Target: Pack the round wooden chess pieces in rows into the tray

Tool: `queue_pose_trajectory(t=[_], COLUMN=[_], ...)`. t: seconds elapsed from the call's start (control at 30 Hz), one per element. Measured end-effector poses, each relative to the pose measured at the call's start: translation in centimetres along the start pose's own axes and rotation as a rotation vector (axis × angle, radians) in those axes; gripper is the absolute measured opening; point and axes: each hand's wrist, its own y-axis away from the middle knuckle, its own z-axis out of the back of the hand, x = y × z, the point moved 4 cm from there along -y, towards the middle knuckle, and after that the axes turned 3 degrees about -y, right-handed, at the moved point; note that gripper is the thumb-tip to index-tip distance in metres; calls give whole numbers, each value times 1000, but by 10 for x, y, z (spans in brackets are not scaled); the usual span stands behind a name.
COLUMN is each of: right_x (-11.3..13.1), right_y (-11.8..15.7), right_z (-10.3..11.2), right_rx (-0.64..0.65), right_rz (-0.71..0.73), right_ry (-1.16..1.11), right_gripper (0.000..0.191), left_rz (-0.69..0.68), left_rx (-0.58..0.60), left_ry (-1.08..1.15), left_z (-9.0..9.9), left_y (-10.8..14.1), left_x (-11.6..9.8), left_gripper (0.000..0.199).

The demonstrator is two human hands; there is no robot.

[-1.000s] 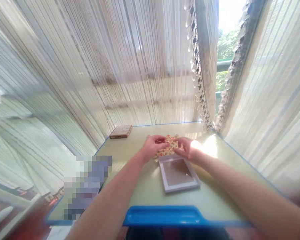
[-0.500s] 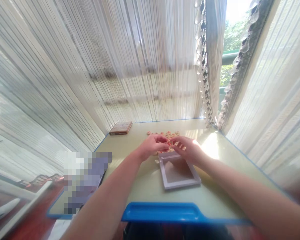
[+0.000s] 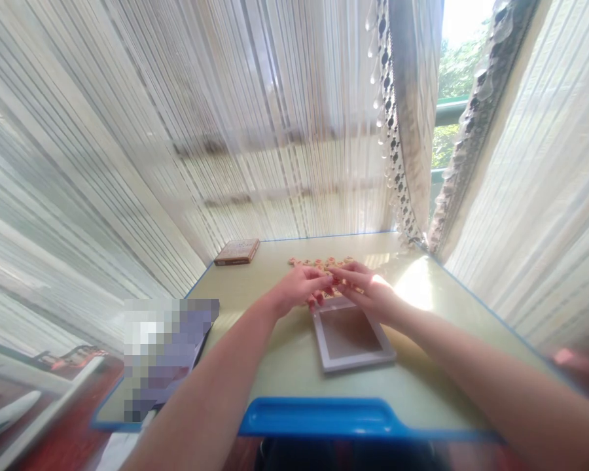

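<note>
My left hand (image 3: 300, 288) and my right hand (image 3: 366, 288) meet over a group of small round pieces (image 3: 341, 261) with red marks, on the pale table. The left fingers are curled and pinched together; what they hold, if anything, is too small to name. The right fingers stretch toward the left fingertips, touching or nearly touching them, and hide part of the pieces. Just below the hands lies a shallow white tray (image 3: 326, 362) with a brownish inside. Its upper right part is covered by my right hand.
A flat brown box (image 3: 237, 252) lies at the table's far left corner. A blurred-out dark object (image 3: 177, 353) is at the left edge. The blue pen trough (image 3: 319, 417) runs along the near edge. Striped curtains (image 3: 275, 118) hang behind the table.
The left fingers have curled down nearer the tray's top edge. My right hand's fingers have straightened and moved slightly left, over the left fingertips. The tray has hardly moved.
</note>
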Motion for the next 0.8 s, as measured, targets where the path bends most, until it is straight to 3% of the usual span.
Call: queue_pose_trajectory(t=[0.13, 0.27, 0.47, 0.57, 0.63, 0.8], right_x=[-6, -4, 2, 2, 3, 15], right_y=[2, 2, 2, 1, 1, 7], right_z=[-2, 0, 1, 3, 2, -11], right_rx=[-38, -77, 15, -21, -16, 191], right_rz=[-96, -192, -245, -212, -152, 90], right_ry=[-98, -136, -130, -2, 64, 267], right_gripper=[37, 26, 35, 28, 25, 16], left_rz=[22, 40, 67, 96, 94, 53], left_rx=[36, 83, 150, 175, 131, -49], left_ry=[-8, -34, -64, -118, -231, -620], left_z=[-1, -3, -7, -2, 5, 26], left_y=[2, 7, 13, 15, 15, 14], left_x=[-1, -5, -9, -10, -8, -2], left_gripper=[40, 36, 35, 27, 23, 23])
